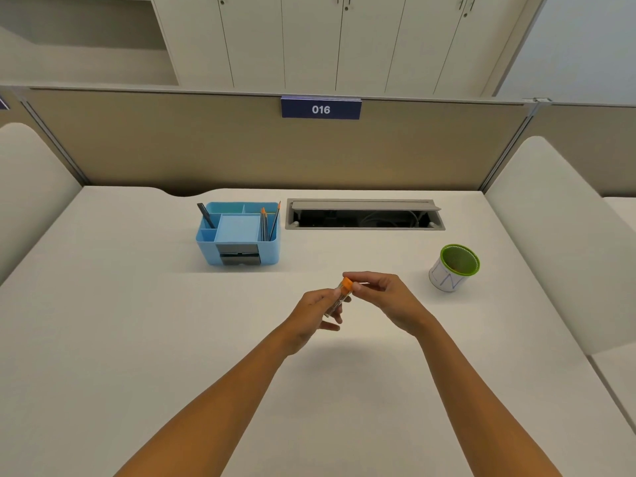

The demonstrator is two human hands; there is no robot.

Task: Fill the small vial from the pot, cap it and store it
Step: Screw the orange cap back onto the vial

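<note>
Above the middle of the white desk, my left hand (316,309) grips the body of a small clear vial (339,299) that tilts up to the right. An orange cap (347,284) sits on its upper end. My right hand (385,294) pinches that cap with thumb and fingertips. The vial's contents look dark, but my fingers hide most of it. A white pot with a green rim (453,267) stands at the right, apart from both hands.
A blue desk organiser (238,235) with pens and orange-tipped sticks stands at the back left of centre. An open cable hatch (364,215) lies in the desk behind my hands. A beige partition (241,146) closes off the back, with padded side panels left and right.
</note>
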